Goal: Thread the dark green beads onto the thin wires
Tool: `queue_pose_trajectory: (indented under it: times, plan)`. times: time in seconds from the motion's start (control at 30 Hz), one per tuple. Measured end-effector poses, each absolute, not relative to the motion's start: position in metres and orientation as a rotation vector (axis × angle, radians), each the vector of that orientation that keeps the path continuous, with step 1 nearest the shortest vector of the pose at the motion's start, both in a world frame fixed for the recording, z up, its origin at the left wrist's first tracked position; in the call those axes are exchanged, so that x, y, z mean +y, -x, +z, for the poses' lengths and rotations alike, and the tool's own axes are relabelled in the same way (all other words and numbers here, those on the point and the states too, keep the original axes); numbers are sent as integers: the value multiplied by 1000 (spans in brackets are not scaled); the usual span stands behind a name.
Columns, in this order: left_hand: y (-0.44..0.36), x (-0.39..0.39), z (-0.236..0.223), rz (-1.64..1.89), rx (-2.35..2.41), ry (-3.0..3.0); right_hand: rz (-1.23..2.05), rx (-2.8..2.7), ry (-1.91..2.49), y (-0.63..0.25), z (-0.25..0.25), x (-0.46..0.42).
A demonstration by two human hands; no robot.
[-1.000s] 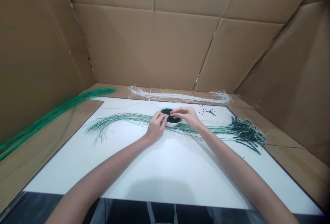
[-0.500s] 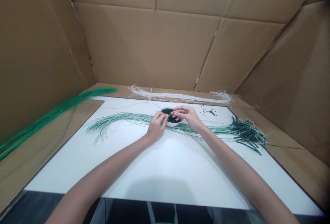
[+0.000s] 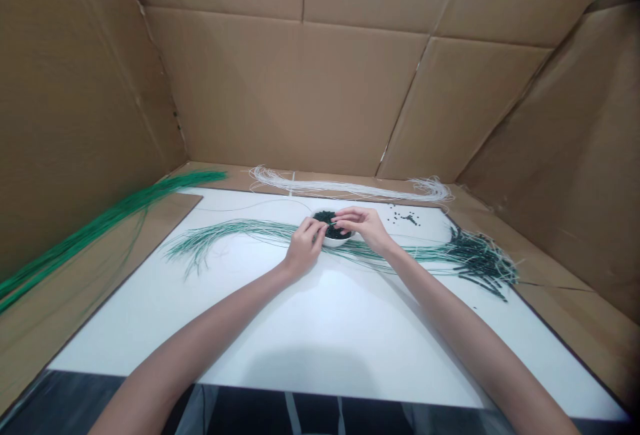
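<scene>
A white bowl (image 3: 334,242) full of small dark green beads (image 3: 326,215) stands mid-board, on or just behind a long bundle of green strings (image 3: 245,224). Over its left rim my left hand (image 3: 303,245) is closed, thumb and forefinger pinching a thin string whose tip shows faintly between my hands. From the right my right hand (image 3: 367,227) reaches over the beads, fingertips pinched close to that tip. Whether a bead is between them is too small to tell. At the bundle's right end, dark beads are threaded in dense rows (image 3: 480,258).
Loose beads (image 3: 407,217) lie scattered behind the right hand. A white string bundle (image 3: 345,187) stretches along the back, and a brighter green bundle (image 3: 115,216) lies at the left. Cardboard walls (image 3: 280,88) enclose the white board (image 3: 320,328) at the back and sides.
</scene>
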State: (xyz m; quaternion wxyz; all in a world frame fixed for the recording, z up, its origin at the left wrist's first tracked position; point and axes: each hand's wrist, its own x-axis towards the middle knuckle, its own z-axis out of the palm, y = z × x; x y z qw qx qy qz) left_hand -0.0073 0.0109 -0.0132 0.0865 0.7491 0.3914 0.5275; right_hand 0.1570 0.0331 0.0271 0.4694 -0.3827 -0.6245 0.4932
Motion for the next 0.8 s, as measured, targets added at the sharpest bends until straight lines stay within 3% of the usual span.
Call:
queue_pose_trajectory:
  times: [0.8]
  plan:
    - [7, 11, -13, 1579, 1155, -2248, 1163, -1541, 945, -157, 26, 34]
